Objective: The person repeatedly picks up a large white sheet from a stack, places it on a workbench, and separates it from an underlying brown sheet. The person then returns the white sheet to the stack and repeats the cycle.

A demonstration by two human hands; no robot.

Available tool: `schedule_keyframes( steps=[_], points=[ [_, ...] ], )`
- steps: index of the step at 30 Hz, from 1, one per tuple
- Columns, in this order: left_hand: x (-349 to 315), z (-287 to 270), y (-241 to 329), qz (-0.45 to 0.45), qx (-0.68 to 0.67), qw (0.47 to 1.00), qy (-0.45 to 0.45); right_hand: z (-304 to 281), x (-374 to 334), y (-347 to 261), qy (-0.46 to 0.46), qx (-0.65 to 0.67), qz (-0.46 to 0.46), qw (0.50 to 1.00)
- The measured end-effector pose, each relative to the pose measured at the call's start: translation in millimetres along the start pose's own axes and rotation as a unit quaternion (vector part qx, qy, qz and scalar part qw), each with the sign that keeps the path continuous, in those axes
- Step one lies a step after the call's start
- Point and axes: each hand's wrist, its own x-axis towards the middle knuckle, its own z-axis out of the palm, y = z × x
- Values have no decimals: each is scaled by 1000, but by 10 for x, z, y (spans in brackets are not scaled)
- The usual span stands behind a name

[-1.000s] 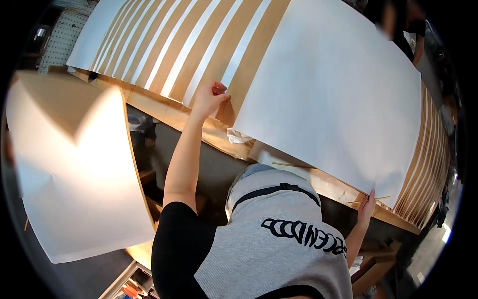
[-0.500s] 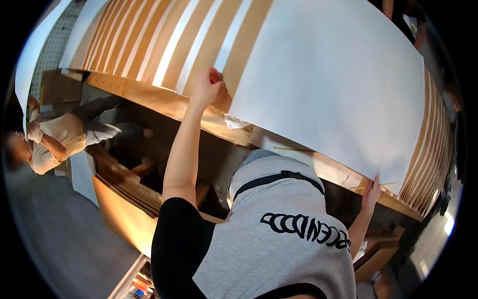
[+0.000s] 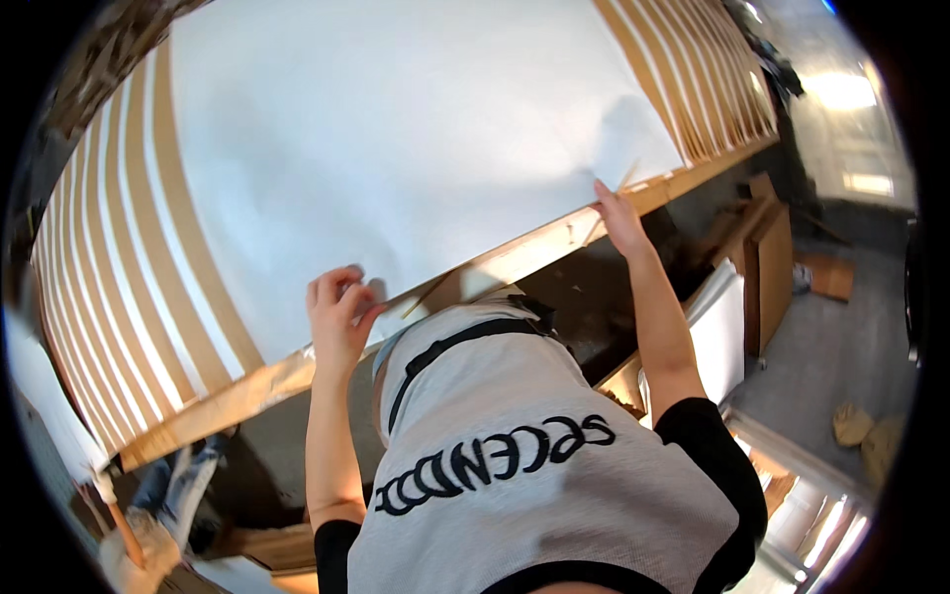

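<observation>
A large white sheet (image 3: 416, 129) lies over striped layers of white and brown sheets on a long wooden-edged table. My left hand (image 3: 338, 309) is over the sheet's near edge at the left, its fingers bent and the thumb apart, with nothing visible between them. My right hand (image 3: 621, 220) is closed at the near edge by the right corner. A thin wooden stick (image 3: 629, 175) passes through its fingers, and the fingertips touch the sheet. Another thin stick (image 3: 426, 296) shows at the table edge beside my left hand.
Fanned brown and white strips (image 3: 129, 238) spread at the left, with more strips (image 3: 693, 79) at the right. The table's wooden edge (image 3: 539, 247) runs close to my body. Brown boards (image 3: 767, 277) stand at the right. A co-worker (image 3: 143, 554) is at the lower left.
My view has swung toward the left end of the table. My left hand has moved from the brown strips onto the white sheet, and its fingers have loosened. My right hand stays by the corner.
</observation>
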Motion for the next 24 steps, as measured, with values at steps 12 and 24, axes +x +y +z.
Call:
schedule_keyframes(
  steps=[12, 24],
  points=[
    [-8, 129, 16, 10, 63, 998, -26, -79, 88, 147, -3, -22, 58, 998],
    [-24, 162, -74, 6, 54, 997, -49, -219, -5, -5, 117, 156, 32, 980]
  ],
)
